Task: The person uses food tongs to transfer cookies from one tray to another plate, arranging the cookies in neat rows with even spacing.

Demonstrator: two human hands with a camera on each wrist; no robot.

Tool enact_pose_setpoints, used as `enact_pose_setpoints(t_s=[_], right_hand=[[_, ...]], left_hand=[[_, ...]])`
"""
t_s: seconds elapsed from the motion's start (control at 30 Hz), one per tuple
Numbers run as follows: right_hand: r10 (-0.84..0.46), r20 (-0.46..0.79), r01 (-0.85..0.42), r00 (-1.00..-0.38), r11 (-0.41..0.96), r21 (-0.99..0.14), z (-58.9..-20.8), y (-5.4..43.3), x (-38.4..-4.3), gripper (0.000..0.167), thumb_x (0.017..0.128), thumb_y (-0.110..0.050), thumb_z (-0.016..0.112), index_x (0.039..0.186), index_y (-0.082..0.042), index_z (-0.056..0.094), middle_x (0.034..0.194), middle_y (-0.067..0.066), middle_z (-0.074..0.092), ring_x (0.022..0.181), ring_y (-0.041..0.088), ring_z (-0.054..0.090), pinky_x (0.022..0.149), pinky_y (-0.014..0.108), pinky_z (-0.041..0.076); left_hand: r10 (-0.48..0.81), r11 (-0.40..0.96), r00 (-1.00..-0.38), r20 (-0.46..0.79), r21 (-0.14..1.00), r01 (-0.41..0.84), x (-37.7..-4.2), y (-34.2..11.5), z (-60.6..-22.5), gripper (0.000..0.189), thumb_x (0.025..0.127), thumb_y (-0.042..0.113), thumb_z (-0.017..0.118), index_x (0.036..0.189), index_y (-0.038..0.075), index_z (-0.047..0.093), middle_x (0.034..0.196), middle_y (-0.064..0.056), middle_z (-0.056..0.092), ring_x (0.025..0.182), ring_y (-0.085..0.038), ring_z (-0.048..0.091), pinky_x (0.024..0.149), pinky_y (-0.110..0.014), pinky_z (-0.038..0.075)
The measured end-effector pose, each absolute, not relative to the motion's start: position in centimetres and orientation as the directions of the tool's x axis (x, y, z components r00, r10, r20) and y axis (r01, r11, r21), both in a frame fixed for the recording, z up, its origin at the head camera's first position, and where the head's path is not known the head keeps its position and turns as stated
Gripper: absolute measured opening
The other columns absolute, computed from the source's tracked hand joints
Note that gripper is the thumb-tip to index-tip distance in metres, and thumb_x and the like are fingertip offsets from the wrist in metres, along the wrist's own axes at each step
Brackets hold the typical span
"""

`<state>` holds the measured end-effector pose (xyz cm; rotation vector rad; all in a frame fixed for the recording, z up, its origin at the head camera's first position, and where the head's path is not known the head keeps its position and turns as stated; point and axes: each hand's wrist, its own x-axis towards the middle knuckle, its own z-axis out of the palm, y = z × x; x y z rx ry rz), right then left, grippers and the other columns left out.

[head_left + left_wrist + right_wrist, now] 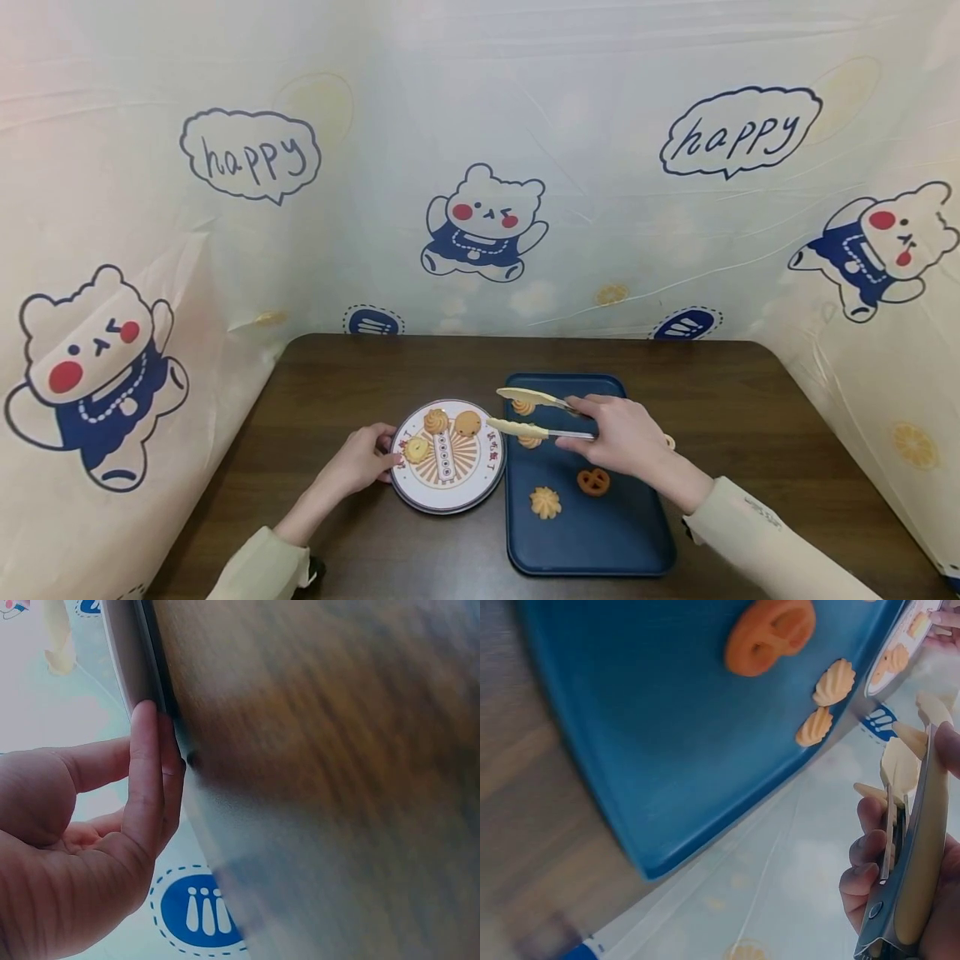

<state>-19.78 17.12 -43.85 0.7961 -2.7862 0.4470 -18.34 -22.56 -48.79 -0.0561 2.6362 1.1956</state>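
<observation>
My left hand [360, 457] holds the left rim of a round white plate [450, 497], thumb over the edge and fingers along its side. Three cookies lie on the plate: a swirled cookie [436, 421], a round brown cookie [467, 423] and a pale yellow one [416, 451]. My right hand [626, 437] grips metal tongs [573, 434] with cream tips; their arms are spread with no cookie visibly pinched. The tips hover over the tray's left side, near two swirled cookies [529, 439]. In the right wrist view, my fingers wrap the tongs [911, 870].
A blue rectangular tray [592, 542] sits right beside the plate. It bears a pretzel-shaped cookie [593, 482] and a flower-shaped cookie [545, 502]. Something pale shows partly behind my right wrist. A printed curtain [600, 250] surrounds the brown wooden table [337, 375].
</observation>
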Motion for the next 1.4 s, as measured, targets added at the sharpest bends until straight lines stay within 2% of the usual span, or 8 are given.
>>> enact_pose_setpoints(t_s=[0.13,0.27,0.6,0.87,1.2,1.4], right_hand=[[-0.468,0.279,-0.532,-0.838,0.814,-0.233,-44.4,18.6,-19.0,0.063,0.08,-0.056,0.077,0.124,-0.01,0.071,0.104,0.004,0.072,0.07,0.014,0.061,0.054,0.024,0.046],[-0.447,0.279,-0.513,-0.85,0.823,-0.246,-44.9,20.2,-18.1,0.063,0.081,-0.056,0.076,0.122,-0.009,0.072,0.107,0.006,0.072,0.079,0.021,0.068,0.058,0.03,0.051],[-0.389,0.254,-0.448,-0.886,0.86,-0.247,-45.8,23.9,-15.5,0.061,0.079,-0.057,0.078,0.12,-0.012,0.073,0.104,0.002,0.072,0.075,0.015,0.065,0.057,0.03,0.048],[-0.357,0.222,-0.406,-0.907,0.88,-0.245,-46.3,25.8,-13.5,0.065,0.078,-0.062,0.075,0.119,-0.011,0.074,0.106,0.004,0.073,0.084,0.02,0.07,0.065,0.038,0.056],[-0.306,0.103,-0.322,-0.947,0.904,-0.28,-46.6,27.1,-11.7,0.072,0.078,-0.068,0.072,0.122,-0.01,0.072,0.111,0.01,0.071,0.095,0.029,0.07,0.074,0.05,0.058],[-0.287,0.057,-0.291,-0.956,0.913,-0.286,-46.8,27.7,-11.1,0.074,0.077,-0.068,0.072,0.121,-0.009,0.072,0.112,0.012,0.071,0.096,0.031,0.07,0.077,0.053,0.057]], left_hand=[[0.061,0.659,-0.969,-0.24,0.738,-0.142,-18.3,-22.6,-48.9,0.045,0.09,-0.001,0.07,0.131,-0.01,0.054,0.098,-0.013,0.056,0.068,-0.017,0.06,0.056,-0.032,0.057],[0.058,0.656,-0.968,-0.243,0.74,-0.146,-18.3,-22.6,-48.9,0.045,0.09,-0.002,0.07,0.13,-0.01,0.054,0.098,-0.013,0.057,0.068,-0.017,0.06,0.056,-0.031,0.057],[0.068,0.651,-0.968,-0.24,0.746,-0.139,-18.2,-22.6,-48.8,0.043,0.09,-0.001,0.07,0.129,-0.011,0.054,0.098,-0.013,0.056,0.068,-0.018,0.06,0.056,-0.031,0.057],[0.052,0.665,-0.967,-0.25,0.731,-0.153,-18.3,-22.6,-48.8,0.045,0.09,-0.001,0.071,0.131,-0.009,0.054,0.098,-0.013,0.056,0.068,-0.018,0.06,0.057,-0.031,0.057],[0.054,0.667,-0.968,-0.246,0.73,-0.148,-18.3,-22.7,-48.7,0.046,0.089,0.0,0.071,0.131,-0.009,0.054,0.098,-0.013,0.057,0.068,-0.017,0.06,0.057,-0.031,0.057],[0.055,0.665,-0.968,-0.243,0.732,-0.147,-18.4,-22.6,-48.8,0.047,0.089,-0.001,0.072,0.131,-0.01,0.054,0.097,-0.013,0.056,0.068,-0.017,0.06,0.057,-0.032,0.058]])
